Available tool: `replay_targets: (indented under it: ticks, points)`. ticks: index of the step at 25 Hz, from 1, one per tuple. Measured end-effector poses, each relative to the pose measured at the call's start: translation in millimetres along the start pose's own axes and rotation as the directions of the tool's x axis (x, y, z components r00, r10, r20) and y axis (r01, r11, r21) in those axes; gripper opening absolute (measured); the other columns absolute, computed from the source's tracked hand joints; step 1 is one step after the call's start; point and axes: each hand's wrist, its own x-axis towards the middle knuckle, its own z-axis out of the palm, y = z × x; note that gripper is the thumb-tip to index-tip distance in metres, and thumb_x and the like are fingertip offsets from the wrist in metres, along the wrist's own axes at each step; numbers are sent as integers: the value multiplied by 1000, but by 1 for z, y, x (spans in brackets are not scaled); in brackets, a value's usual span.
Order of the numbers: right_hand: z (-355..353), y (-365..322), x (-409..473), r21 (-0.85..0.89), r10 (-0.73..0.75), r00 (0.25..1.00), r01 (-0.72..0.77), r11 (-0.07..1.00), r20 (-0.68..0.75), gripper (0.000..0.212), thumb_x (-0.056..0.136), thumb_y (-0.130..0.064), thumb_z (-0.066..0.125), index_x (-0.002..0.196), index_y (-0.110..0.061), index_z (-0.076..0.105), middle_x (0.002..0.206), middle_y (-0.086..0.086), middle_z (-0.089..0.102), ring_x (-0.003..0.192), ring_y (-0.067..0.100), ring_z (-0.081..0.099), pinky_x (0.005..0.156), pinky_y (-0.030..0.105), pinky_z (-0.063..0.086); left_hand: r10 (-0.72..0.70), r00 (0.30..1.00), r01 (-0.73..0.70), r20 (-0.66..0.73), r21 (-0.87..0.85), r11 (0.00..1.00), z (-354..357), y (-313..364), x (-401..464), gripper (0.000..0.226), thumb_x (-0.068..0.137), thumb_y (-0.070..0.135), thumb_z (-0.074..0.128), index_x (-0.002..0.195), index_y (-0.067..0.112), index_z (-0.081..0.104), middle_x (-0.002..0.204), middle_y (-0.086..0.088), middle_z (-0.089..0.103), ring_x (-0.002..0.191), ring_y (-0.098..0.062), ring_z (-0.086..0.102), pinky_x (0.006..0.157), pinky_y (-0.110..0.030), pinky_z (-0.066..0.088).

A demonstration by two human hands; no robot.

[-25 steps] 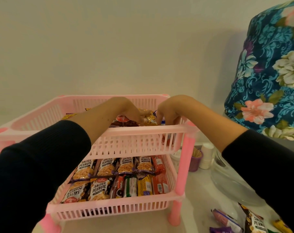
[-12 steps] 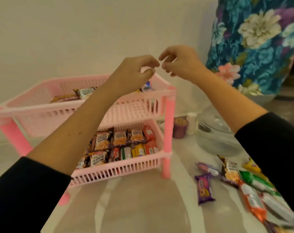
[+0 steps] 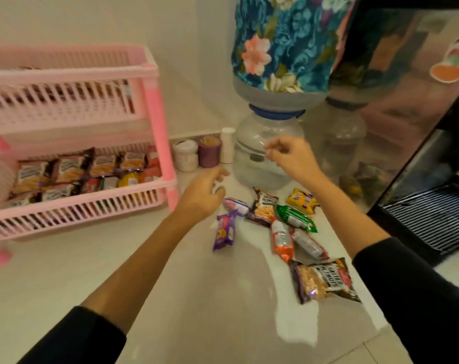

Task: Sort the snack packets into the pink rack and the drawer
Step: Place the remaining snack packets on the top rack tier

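Note:
The two-tier pink rack (image 3: 149, 106) stands at the left; its lower shelf holds rows of snack packets (image 3: 73, 169). Several loose packets lie on the white counter at the right: a purple biscuit packet (image 3: 224, 230), a green one (image 3: 295, 218), an orange one (image 3: 281, 240), a yellow one (image 3: 302, 200) and a salted peanuts packet (image 3: 324, 279). My left hand (image 3: 202, 195) hovers empty, fingers loosely apart, just left of the purple packet. My right hand (image 3: 291, 156) hangs above the pile, fingers curled, holding nothing I can see.
A water dispenser jar (image 3: 265, 143) under a bottle with a floral cover (image 3: 283, 40) stands behind the packets. Small pots (image 3: 186, 156) and a toothpick holder (image 3: 209, 151) sit by the wall. A dark appliance with a ribbed tray (image 3: 428, 214) is at the right.
Both hands left the rack's top shelf and moved right and down toward the loose packets. My view swung right, so the rack now sits at the left.

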Motion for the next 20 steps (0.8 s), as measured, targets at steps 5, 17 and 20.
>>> replay_targets:
  ticks: [5, 17, 20]
  points:
    - [-26, 116, -52, -264, 186, 977, -153, 952, 104, 19, 87, -17, 64, 103, -10, 70, 101, 9, 71, 84, 13, 58, 62, 18, 36, -607, 795, 580, 18, 272, 768, 97, -23, -14, 69, 86, 47, 57, 138, 9, 31, 133, -23, 38, 122, -44, 42, 101, -45, 37]
    - [-14, 182, -110, -461, 389, 820, -177, 870, 420, 72, 72, -54, 70, 123, -18, 35, 109, 5, 59, 89, 21, 60, 70, 32, 50, -654, 750, 661, -97, 153, 735, 139, -26, -51, 44, 75, 30, 69, 104, 6, 46, 102, -14, 57, 89, -32, 56, 68, -33, 43]
    - [-18, 175, -102, -424, 472, 789, -300, 855, 394, 67, 69, -52, 72, 116, -19, 36, 99, -1, 55, 85, 17, 59, 57, 26, 43, -687, 724, 685, -59, -46, 727, 133, -20, -54, 40, 75, 27, 69, 99, 11, 41, 90, -6, 57, 69, -18, 57, 54, -28, 41]
